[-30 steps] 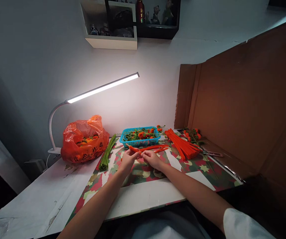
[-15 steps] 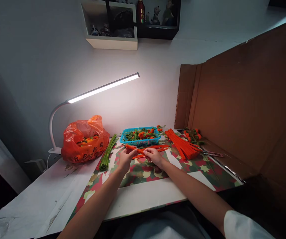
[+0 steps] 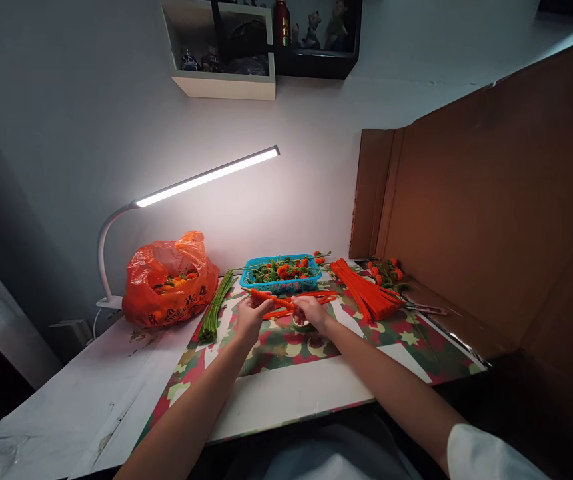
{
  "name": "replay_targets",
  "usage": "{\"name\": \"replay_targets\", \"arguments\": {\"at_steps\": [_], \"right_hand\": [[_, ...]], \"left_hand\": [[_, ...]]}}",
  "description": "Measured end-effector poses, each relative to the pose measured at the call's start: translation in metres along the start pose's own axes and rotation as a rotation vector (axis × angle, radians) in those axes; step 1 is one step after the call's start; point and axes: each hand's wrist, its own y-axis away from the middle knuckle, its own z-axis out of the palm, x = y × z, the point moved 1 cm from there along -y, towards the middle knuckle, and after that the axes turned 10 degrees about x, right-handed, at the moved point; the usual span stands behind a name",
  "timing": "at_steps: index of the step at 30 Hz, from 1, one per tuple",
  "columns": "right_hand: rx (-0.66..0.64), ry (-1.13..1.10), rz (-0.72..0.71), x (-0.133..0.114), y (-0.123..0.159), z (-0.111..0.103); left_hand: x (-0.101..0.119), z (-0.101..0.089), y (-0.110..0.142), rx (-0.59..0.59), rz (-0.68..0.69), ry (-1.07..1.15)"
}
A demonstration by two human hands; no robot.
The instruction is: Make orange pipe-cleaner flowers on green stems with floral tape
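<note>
Before the blue basket (image 3: 286, 287), an orange coil (image 3: 260, 295) is being pinched by the left hand (image 3: 251, 319) and right hand (image 3: 311, 312); the basket is being fronted by orange strips (image 3: 324, 294) and flanked leftward by green stems (image 3: 215, 311).

Illegible dark lettering (image 3: 189, 303) on orange bag (image 3: 139, 293)

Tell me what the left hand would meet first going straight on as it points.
The blue basket, probably, past the orange stick that the left hand holds; its height above the loose orange strips is unclear.
</note>
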Motion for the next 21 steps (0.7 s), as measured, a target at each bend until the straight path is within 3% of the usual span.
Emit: {"name": "replay_targets", "arguments": {"at_steps": [10,21], "right_hand": [[-0.12,0.083,0.311,-0.01,0.003,-0.009],[-0.179,-0.167,0.378,-0.015,0.009,-0.01]], "left_hand": [[0.005,0.002,0.002,-0.027,0.017,0.031],[0.003,-0.001,-0.001,-0.058,-0.026,0.018]]}}
